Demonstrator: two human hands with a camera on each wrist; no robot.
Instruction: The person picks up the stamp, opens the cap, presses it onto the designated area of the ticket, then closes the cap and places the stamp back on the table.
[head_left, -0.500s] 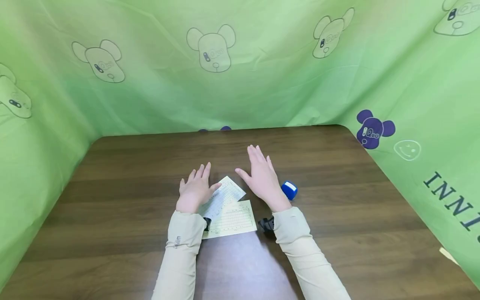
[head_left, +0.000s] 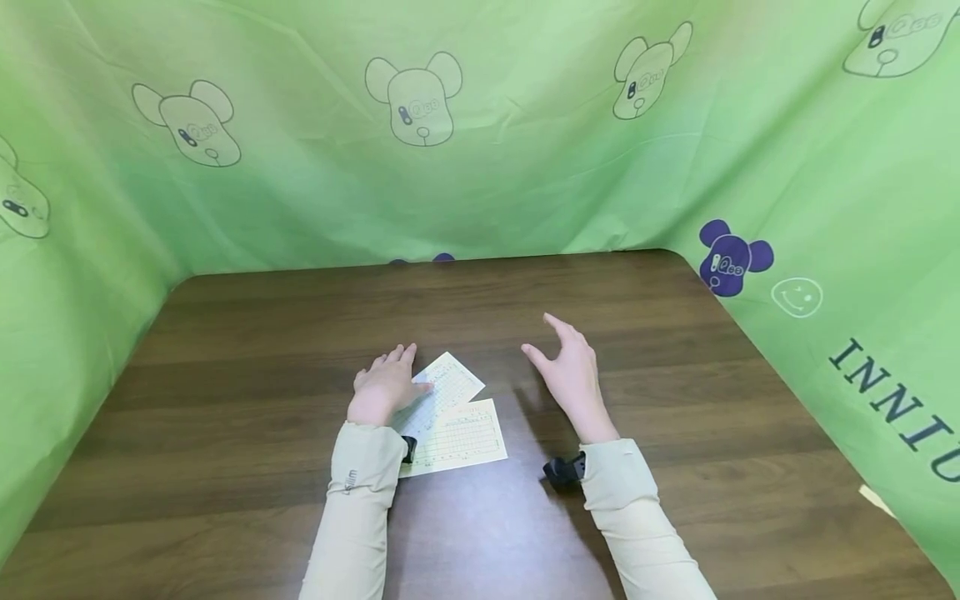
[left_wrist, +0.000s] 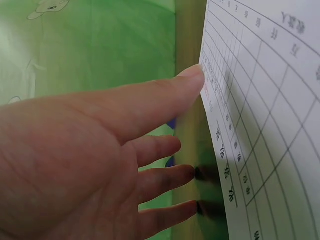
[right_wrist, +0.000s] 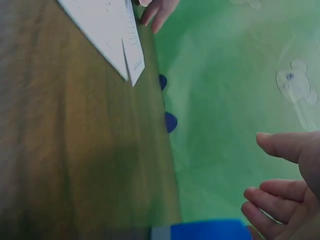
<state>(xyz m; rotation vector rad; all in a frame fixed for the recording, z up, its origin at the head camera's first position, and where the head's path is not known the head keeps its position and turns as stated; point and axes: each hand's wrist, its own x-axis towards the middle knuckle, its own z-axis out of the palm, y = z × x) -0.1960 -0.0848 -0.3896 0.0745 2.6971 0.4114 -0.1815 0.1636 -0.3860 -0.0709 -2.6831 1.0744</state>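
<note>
Two printed paper slips lie overlapping at the table's middle: a bluish-white gridded slip on top and a pale yellow gridded slip below it. My left hand is at the upper slip's left side, its fingers extended and its thumb reaching over the paper. In the left wrist view the thumb is at the slip's edge. To the right of the slips, my right hand holds nothing, thumb and fingers apart. Beside it in the right wrist view is a small blue object, hidden in the head view; its kind is unclear.
The brown wooden table is bordered by a green printed cloth at the back and sides. Black wrist devices, such as the right one, sit close above the tabletop. A small pale piece lies at the right edge.
My right hand has moved right and toward me, and now covers the blue object in the head view. My left hand has lowered slightly, its fingers closer together. The slips lie the same.
</note>
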